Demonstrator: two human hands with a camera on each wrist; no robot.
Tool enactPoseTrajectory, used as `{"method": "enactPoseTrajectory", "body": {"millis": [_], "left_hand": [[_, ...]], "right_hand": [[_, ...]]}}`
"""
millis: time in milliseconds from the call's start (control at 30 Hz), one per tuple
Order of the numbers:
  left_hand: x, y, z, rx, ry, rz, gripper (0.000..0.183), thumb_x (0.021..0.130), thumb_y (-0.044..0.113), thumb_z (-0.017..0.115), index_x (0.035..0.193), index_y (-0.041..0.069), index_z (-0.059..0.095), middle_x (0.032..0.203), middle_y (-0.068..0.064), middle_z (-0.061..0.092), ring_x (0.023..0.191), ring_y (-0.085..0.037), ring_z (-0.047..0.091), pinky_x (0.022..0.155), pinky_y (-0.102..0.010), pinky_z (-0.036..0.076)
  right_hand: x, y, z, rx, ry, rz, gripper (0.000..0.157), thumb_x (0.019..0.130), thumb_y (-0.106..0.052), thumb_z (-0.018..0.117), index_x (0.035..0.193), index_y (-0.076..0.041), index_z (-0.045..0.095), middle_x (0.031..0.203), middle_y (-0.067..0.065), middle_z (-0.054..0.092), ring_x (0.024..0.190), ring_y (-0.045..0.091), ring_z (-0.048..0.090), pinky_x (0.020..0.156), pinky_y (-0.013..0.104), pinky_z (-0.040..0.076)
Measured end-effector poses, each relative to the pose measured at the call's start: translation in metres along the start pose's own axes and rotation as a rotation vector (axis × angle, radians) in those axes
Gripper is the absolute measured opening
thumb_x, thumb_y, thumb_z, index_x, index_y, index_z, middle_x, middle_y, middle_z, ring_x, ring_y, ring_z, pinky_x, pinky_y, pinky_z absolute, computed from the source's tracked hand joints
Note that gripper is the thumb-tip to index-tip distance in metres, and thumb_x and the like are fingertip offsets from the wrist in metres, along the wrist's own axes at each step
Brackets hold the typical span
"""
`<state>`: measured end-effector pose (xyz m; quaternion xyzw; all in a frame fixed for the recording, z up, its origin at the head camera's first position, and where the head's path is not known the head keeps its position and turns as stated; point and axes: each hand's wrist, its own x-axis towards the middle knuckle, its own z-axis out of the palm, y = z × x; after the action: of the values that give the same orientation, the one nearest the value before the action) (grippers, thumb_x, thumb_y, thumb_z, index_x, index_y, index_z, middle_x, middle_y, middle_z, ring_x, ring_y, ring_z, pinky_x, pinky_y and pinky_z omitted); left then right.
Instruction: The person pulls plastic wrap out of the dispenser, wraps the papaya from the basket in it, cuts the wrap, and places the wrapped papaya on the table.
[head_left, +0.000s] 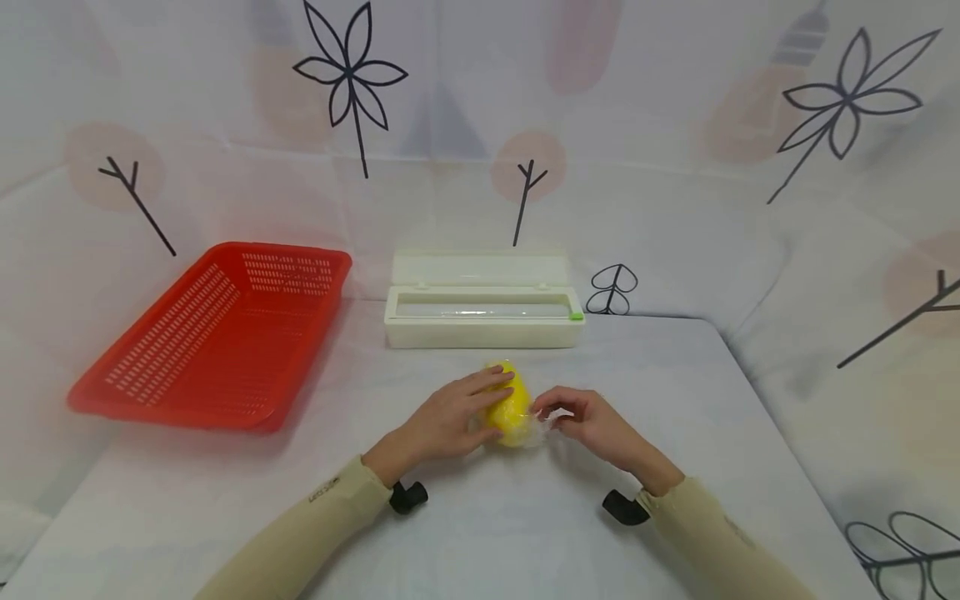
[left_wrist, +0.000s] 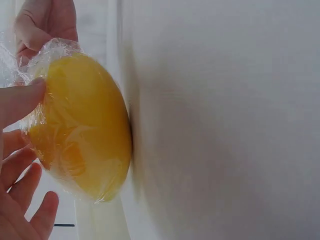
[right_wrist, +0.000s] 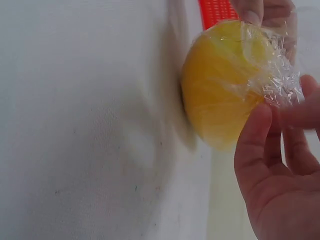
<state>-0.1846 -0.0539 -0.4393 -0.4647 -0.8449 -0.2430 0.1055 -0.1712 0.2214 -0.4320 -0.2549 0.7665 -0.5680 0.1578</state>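
A smooth yellow oval fruit (head_left: 511, 410) lies on the white table, wrapped in clear cling film (right_wrist: 281, 85). My left hand (head_left: 459, 415) holds it from the left, fingers over its top and thumb at the near side. In the left wrist view that thumb (left_wrist: 25, 102) rests on the film. From the right, my right hand (head_left: 600, 425) pinches gathered, crinkled film at the fruit's side between thumb and fingers. The right wrist view shows the bunched film right at these fingertips (right_wrist: 258, 117).
Behind the hands stands a white cling film dispenser (head_left: 483, 335) with its lid raised and a roll inside. A red plastic basket (head_left: 296, 333) with slotted walls sits at the left. Patterned white cloth (head_left: 645, 208) hangs behind the table (head_left: 517, 533).
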Motion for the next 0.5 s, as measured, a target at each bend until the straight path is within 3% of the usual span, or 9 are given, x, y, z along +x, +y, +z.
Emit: {"method": "enactPoseTrajectory", "body": {"millis": [200,367,500], "left_hand": [[-0.002,0.003,0.003,0.001,0.005,-0.012,0.059,0.089,0.029,0.077,0.14,0.007,0.056,0.15,-0.002,0.048,0.138,-0.017,0.044,0.106,-0.034,0.043],[-0.002,0.004,0.006,0.023,0.026,-0.011,0.058,0.088,0.028,0.077,0.138,0.007,0.057,0.149,-0.002,0.048,0.137,-0.016,0.045,0.104,-0.033,0.045],[-0.001,0.003,0.01,0.027,0.054,0.006,0.057,0.087,0.028,0.078,0.137,0.006,0.059,0.147,-0.003,0.05,0.138,-0.016,0.043,0.106,-0.031,0.043]], "right_hand": [[0.002,-0.003,0.008,-0.111,-0.022,-0.055,0.034,0.089,0.01,0.063,0.12,-0.003,0.065,0.112,0.012,0.062,0.098,0.031,0.058,0.084,0.028,0.054],[0.004,-0.005,0.014,-0.182,0.023,-0.052,0.025,0.088,0.01,0.066,0.104,-0.009,0.071,0.102,0.004,0.066,0.092,0.019,0.06,0.081,0.028,0.055],[0.005,-0.004,0.019,-0.22,0.026,-0.138,0.024,0.086,0.013,0.067,0.095,-0.009,0.07,0.095,0.004,0.067,0.086,0.016,0.059,0.078,0.028,0.054]]}}
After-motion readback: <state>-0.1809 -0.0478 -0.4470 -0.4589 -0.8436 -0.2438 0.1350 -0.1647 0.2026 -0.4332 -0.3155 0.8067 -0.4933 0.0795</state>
